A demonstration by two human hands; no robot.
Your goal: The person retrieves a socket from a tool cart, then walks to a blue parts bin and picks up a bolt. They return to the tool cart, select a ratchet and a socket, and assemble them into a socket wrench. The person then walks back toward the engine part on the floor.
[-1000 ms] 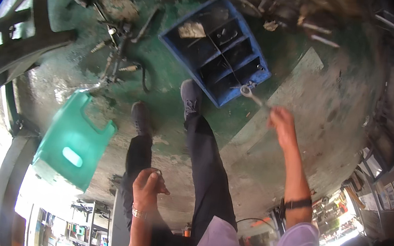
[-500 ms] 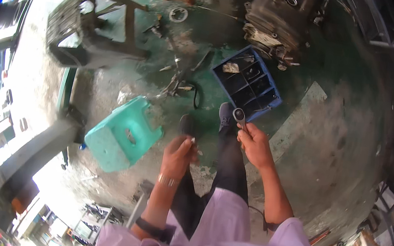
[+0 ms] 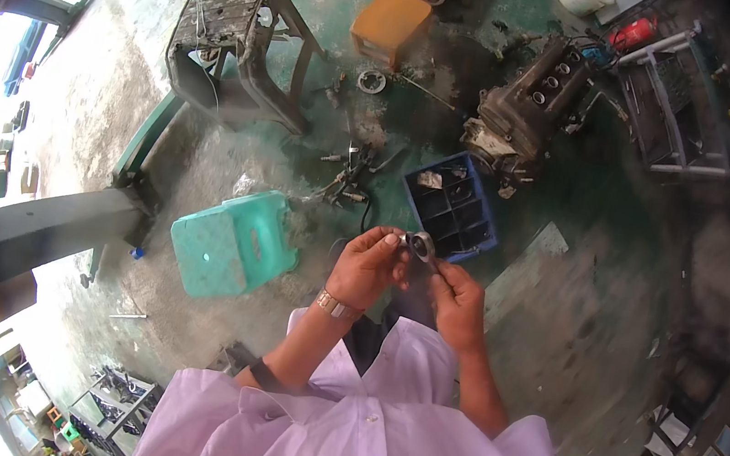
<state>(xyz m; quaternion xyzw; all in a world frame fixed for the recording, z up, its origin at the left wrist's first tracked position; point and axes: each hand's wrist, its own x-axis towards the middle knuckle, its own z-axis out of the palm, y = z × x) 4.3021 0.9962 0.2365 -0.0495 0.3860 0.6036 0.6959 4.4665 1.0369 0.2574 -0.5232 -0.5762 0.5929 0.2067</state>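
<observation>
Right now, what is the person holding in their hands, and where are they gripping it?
A small metal ring-shaped part, pinched at its edges between the fingers of the left hand and the right hand. What kind of part it is cannot be told.

The floor (image 3: 579, 284) is green and dirty. On it stand a green stool (image 3: 234, 243), a dark stool (image 3: 232, 49) and an orange stool (image 3: 392, 21). A blue crate (image 3: 453, 205) sits beside an engine block (image 3: 528, 107). Small tools (image 3: 348, 180) lie scattered between the stools and the crate.
</observation>
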